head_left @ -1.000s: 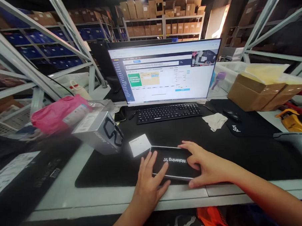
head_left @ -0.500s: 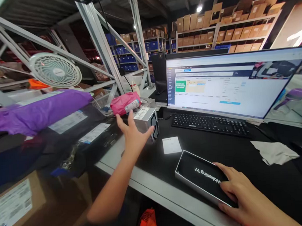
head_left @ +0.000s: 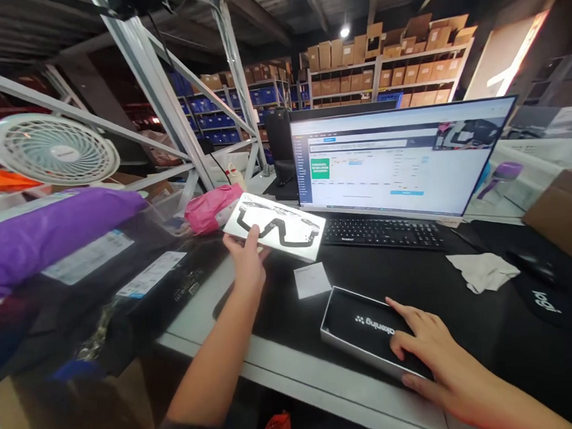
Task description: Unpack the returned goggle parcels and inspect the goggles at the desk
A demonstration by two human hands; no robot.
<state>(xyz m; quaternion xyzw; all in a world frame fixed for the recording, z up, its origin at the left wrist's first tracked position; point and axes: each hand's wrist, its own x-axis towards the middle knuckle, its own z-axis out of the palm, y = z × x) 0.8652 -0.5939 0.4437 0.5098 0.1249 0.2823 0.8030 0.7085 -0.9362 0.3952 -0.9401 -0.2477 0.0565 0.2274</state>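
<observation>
My left hand (head_left: 248,257) is closed on the left end of a white box lid (head_left: 279,227) printed with a black goggles outline, thumb on the printed face. It holds the lid tilted up above the desk, in front of the monitor. My right hand (head_left: 427,344) grips the right end of an open grey-edged box (head_left: 363,350), with fingers at the far rim and thumb along the near side. A black insert with white "Wakening" lettering, partly covered by my fingers, fills this box. A white card (head_left: 312,280) lies between lid and box.
Behind are a keyboard (head_left: 386,233) and a lit monitor (head_left: 360,167). A crumpled cloth (head_left: 482,271) and a mouse (head_left: 535,267) lie right. Pink (head_left: 210,209) and purple (head_left: 63,230) packages and a fan (head_left: 58,152) stand left. The desk's pale front edge (head_left: 293,372) runs nearest me.
My left hand, spread beside the box lid before, has closed on it and raised it, turning its printed face toward me. My right hand stays on the open box. The view has shifted right.
</observation>
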